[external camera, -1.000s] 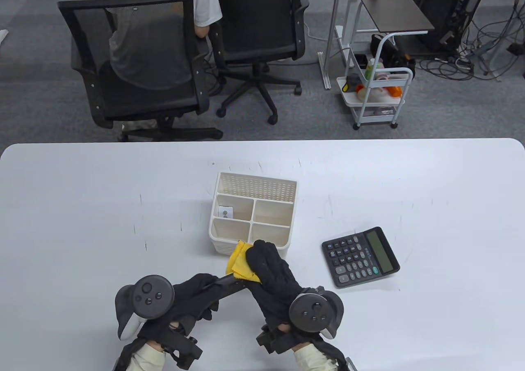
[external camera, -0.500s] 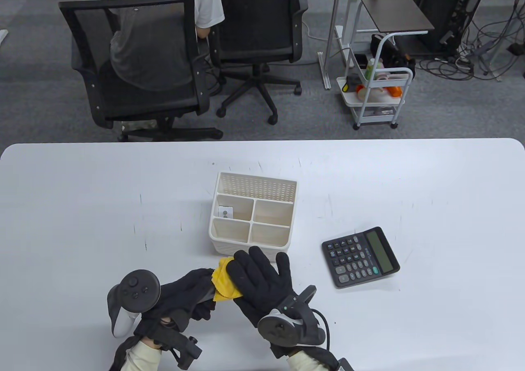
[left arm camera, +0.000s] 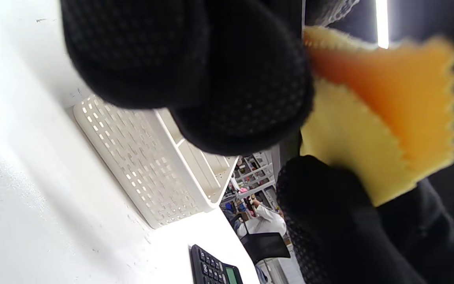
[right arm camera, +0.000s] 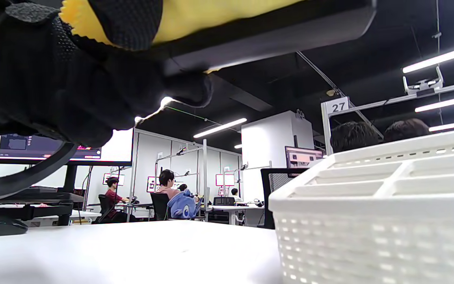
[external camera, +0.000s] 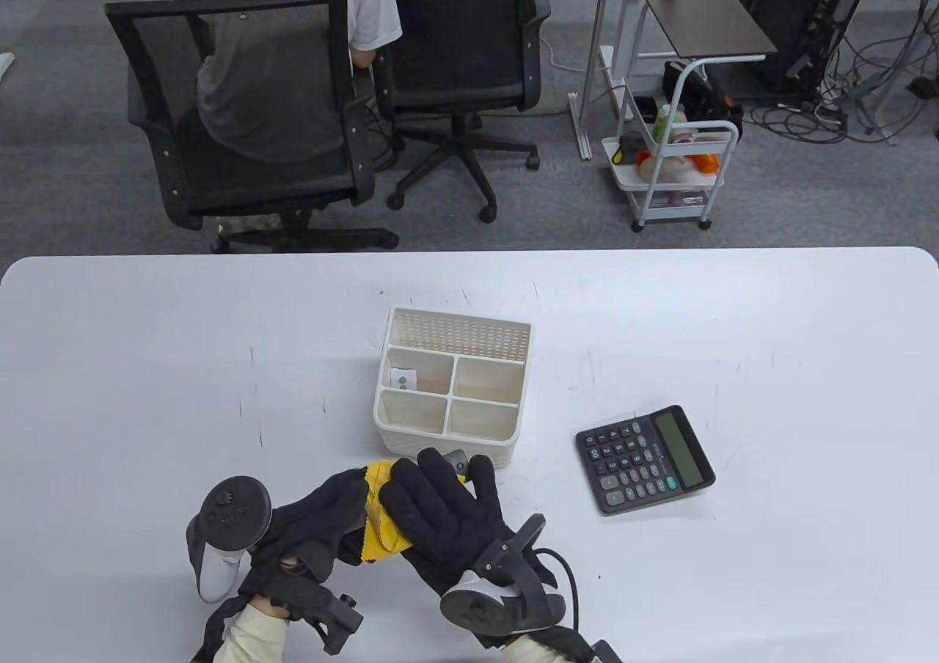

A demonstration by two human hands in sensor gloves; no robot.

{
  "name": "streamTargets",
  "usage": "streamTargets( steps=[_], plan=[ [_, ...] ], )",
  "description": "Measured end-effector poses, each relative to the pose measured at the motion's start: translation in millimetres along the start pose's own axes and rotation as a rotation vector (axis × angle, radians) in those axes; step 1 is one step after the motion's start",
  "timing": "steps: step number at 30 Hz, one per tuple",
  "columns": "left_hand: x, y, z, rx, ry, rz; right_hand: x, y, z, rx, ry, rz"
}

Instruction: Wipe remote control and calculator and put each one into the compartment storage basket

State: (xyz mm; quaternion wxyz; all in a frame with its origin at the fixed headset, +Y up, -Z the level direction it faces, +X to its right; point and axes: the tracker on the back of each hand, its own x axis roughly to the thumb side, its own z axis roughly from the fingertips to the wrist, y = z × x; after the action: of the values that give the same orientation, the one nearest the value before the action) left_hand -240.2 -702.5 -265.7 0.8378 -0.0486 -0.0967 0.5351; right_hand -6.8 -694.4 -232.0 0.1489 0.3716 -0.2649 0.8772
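On the white table we note the perforated plastic basket, the keyed calculator apart at its right. Our right hand presses the zigzag-edged yellow cloth flat-fingered on the black remote control, gripped by our left hand; "27" marks a background sign

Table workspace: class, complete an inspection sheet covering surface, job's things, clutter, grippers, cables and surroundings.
Surface: white table, faint marks.
Job's things: remote control mostly hidden under yellow cloth; calculator lies flat, right of the compartment basket; one compartment holds a small item.
Clutter: nothing seen.
Grippers: left hand holds the remote; right hand presses the cloth on it.
Cables: a cable at the right wrist; a tangle on the floor, far right.
Surroundings: office chairs, seated person, white trolley.
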Motion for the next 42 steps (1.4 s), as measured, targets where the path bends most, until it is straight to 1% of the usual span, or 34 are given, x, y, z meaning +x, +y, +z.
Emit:
streamTargets(
  steps=[3, 8, 10, 12, 16, 20, 22, 28, 39, 42],
  plan=[
    [2, 2, 1, 0.019, -0.009, -0.03, -6, -2, 3, -0.001, 0.024, 0.02],
    [2, -3, 1, -0.017, -0.008, -0.043, -8, -2, 5, -0.012, 0.073, -0.016],
    [3, -4, 1, -0.035, -0.014, -0.041, -4, -1, 4, -0.018, 0.052, -0.031],
    [2, -3, 1, -0.028, -0.014, -0.027, 0, 2, 3, -0.008, 0.016, -0.042],
    [0, 2, 0, 0.004, -0.012, 0.013, 1, 0, 2, -0.009, -0.037, -0.014],
    [1, 5, 0, -0.005, -0.02, 0.04, -3, -5, 2, -0.023, -0.049, 0.059],
    [2, 7, 1, 0.007, -0.023, 0.02, -6, -6, 2, -0.011, -0.016, 0.063],
    [3, 9, 2, 0.011, -0.024, -0.042, -18, -4, 4, 0.01, 0.076, -0.004],
    [3, 14, 4, 0.024, -0.032, -0.013, -43, -13, 11, -0.033, 0.212, -0.014],
    [3, 14, 4, 0.018, -0.03, 0.009, -43, -13, 12, -0.048, 0.21, -0.018]
  ],
)
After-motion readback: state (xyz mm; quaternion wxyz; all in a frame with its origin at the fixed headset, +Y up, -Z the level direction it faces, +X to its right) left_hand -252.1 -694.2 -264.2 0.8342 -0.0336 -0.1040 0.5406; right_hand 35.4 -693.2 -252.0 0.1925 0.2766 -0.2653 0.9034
